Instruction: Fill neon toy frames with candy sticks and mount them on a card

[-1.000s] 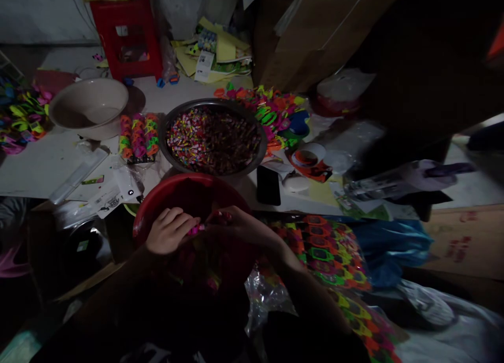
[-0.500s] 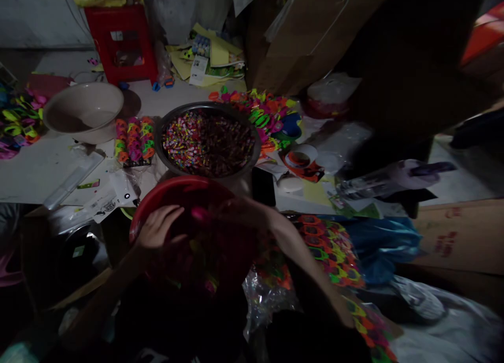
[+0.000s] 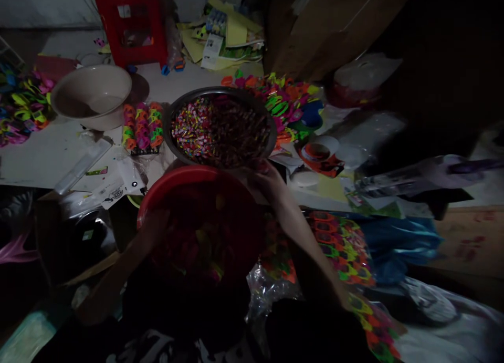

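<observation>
My right hand (image 3: 268, 178) reaches forward to the near rim of a metal bowl (image 3: 171, 140) filled with small colourful pieces. Its fingers look bunched together, and what they hold is too dark to name. My left hand (image 3: 154, 230) is low inside a red plastic basin (image 3: 178, 177) right in front of me. It lies in deep shadow and its fingers do not show. Colourful small items lie in the bottom of the basin.
A beige bowl (image 3: 93, 94) and a pack of coloured rings (image 3: 142, 126) sit left of the metal bowl. Behind them stand a red stool (image 3: 129, 21) and cardboard boxes (image 3: 323, 32). Bright toy sheets (image 3: 338, 242), a blue bag (image 3: 397, 242) and crumpled plastic lie to the right.
Both hands were pinching a small pink piece together over the red basin. They separated: my right hand moved forward to the metal bowl's rim and my left dropped into the basin.
</observation>
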`<state>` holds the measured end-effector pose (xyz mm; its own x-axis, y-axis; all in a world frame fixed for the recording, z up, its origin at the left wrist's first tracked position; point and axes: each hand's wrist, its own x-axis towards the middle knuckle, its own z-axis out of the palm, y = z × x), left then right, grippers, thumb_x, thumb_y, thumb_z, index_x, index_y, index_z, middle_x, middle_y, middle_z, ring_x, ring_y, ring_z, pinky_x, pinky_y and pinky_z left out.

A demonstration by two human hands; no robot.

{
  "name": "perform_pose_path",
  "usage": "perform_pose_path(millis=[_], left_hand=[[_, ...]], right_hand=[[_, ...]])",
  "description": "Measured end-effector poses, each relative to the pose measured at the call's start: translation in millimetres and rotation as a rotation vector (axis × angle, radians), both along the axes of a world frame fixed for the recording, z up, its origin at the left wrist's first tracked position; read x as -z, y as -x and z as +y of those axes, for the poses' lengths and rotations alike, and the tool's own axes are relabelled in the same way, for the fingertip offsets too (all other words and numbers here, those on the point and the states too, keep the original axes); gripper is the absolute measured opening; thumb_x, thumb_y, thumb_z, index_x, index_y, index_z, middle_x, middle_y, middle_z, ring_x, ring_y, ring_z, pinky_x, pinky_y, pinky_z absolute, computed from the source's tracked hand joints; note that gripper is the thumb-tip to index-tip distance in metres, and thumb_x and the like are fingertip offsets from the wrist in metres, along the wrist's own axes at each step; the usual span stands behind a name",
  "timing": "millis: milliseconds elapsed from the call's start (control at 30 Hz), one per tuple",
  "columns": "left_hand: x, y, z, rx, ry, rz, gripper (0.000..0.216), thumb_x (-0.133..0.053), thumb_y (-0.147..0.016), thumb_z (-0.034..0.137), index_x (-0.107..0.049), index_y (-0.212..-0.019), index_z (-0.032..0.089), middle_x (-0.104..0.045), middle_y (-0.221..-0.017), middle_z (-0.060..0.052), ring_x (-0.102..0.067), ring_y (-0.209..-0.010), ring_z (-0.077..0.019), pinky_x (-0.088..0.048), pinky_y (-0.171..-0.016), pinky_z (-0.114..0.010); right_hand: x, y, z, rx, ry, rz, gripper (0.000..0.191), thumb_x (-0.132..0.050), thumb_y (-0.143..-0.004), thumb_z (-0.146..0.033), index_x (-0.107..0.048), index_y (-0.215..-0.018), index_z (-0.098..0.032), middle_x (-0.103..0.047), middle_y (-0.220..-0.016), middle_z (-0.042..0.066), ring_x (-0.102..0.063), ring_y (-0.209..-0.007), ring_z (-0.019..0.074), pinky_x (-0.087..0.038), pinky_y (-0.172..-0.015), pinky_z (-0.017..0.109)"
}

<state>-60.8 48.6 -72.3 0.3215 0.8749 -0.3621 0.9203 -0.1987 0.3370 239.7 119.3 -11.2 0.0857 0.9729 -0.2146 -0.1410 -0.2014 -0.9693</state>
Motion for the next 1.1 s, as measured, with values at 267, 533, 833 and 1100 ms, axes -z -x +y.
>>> perform_pose_path(millis=[267, 533, 833, 1100], left_hand=[[20.4, -17, 5, -0.038, 0.093, -0.168, 0.037, -0.063, -0.082, 0.031, -0.056, -0.113, 0.013, -0.064, -0.112, -0.016, -0.065, -0.093, -0.0259, -0.051, -0.08, -0.036], [-2.8, -28, 1, -0.078, -0.132, -0.597, 0.031, -0.063, -0.084, 0.027, -0.055, -0.111, 0.016, -0.055, -0.114, -0.009, -0.056, -0.108, -0.0184, -0.046, -0.096, -0.034], [-44.1, -37, -6, -0.111, -0.282, -0.937, 0.036, -0.072, -0.077, 0.029, -0.058, -0.11, 0.021, -0.058, -0.112, -0.008, -0.058, -0.107, -0.0205, -0.049, -0.093, -0.039], [-47.9, -42, -8, -0.176, -0.266, -1.147, 0.042, -0.069, -0.08, 0.032, -0.053, -0.116, 0.019, -0.055, -0.125, -0.015, -0.059, -0.113, -0.0238, -0.052, -0.093, -0.04]], right_hand=[[18.1, 30, -35, -0.509, 0.235, 0.192, 0.044, -0.076, -0.066, -0.029, -0.06, -0.106, -0.018, -0.059, -0.081, -0.003, -0.053, -0.066, 0.0089, -0.043, -0.06, 0.019], [40.3, 44, -46, -0.598, 0.11, -0.208, 0.047, -0.066, -0.076, -0.045, -0.068, -0.108, -0.011, -0.067, -0.085, 0.004, -0.058, -0.073, 0.0145, -0.045, -0.067, 0.025], [26.8, 64, -67, -0.581, -0.029, -0.153, 0.044, -0.068, -0.075, -0.045, -0.063, -0.107, -0.016, -0.067, -0.097, 0.005, -0.061, -0.082, 0.0164, -0.048, -0.074, 0.027], [19.9, 71, -70, -0.36, -0.182, -0.373, 0.037, -0.061, -0.078, -0.053, -0.053, -0.076, -0.017, -0.056, -0.07, 0.0, -0.047, -0.062, 0.0103, -0.039, -0.056, 0.019]])
